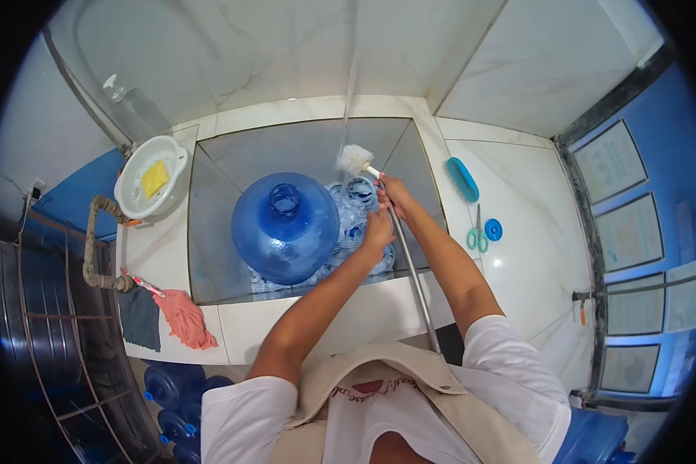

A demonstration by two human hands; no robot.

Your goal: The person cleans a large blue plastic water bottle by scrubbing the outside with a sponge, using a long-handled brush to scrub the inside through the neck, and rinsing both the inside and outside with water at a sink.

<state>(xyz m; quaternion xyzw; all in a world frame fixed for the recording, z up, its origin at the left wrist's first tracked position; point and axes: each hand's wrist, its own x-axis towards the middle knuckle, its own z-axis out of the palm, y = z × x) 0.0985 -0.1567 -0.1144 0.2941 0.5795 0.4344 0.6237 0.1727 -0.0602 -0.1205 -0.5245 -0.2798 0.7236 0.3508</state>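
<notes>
A long-handled brush (414,271) with a white bristle head is held slanting over the sink (216,201). Around the upper handle, just below the head, my right hand (395,195) is closed. My left hand (377,230) is closed too, gripping the handle right beside it; its fingertips are partly hidden. A thin stream of water (350,93) falls onto the bristles. Left of the brush, a large blue water jug (286,247) stands upright in the sink with its mouth uncovered. Beside the jug, under my hands, lie clear, bluish plastic pieces (356,220) whose kind I cannot make out.
On the left ledge are a white basin (124,185) with a yellow sponge (155,179), a pump bottle (139,108), and pink (184,317) and grey cloths (140,317). The right counter holds a teal scrub brush (462,179), scissors (478,236) and a blue cap (493,229). More jugs (170,387) stand below left.
</notes>
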